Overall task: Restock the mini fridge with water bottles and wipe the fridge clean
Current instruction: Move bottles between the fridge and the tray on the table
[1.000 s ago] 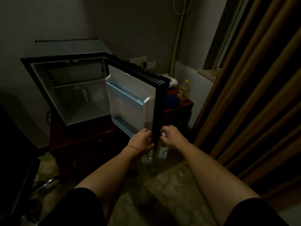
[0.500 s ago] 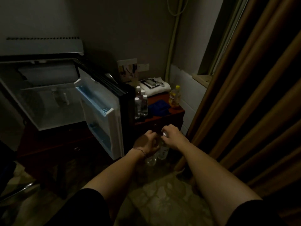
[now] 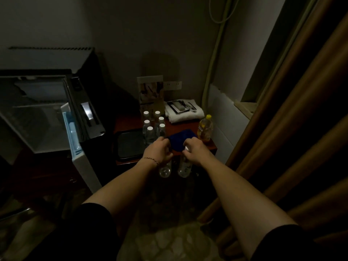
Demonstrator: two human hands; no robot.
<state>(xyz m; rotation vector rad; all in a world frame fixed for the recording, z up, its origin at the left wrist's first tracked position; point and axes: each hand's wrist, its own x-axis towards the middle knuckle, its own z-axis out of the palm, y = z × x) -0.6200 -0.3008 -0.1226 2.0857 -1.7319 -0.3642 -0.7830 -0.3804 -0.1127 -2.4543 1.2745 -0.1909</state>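
Observation:
My left hand [image 3: 157, 152] grips the top of a clear water bottle [image 3: 165, 170] that hangs down from it. My right hand [image 3: 194, 151] grips the neck of a second water bottle [image 3: 184, 168], white cap showing by the thumb. Both hands hover at the front edge of a dark red side table [image 3: 211, 146]. On that table stand several white-capped water bottles [image 3: 153, 127] and a blue cloth [image 3: 180, 139]. The mini fridge [image 3: 37, 113] stands at the left with its door [image 3: 82, 159] open, edge toward me.
A dark tray [image 3: 128, 146] lies on the table's left part. A yellow bottle [image 3: 205, 129], folded white towels [image 3: 185, 112] and a leaflet stand [image 3: 150, 93] sit toward the back. Brown curtains [image 3: 291, 129] hang close on the right. Patterned floor lies below.
My view swung right, away from the fridge toward the side table. Both hands, each holding a bottle, came away from the fridge door and now hover at the table's front edge.

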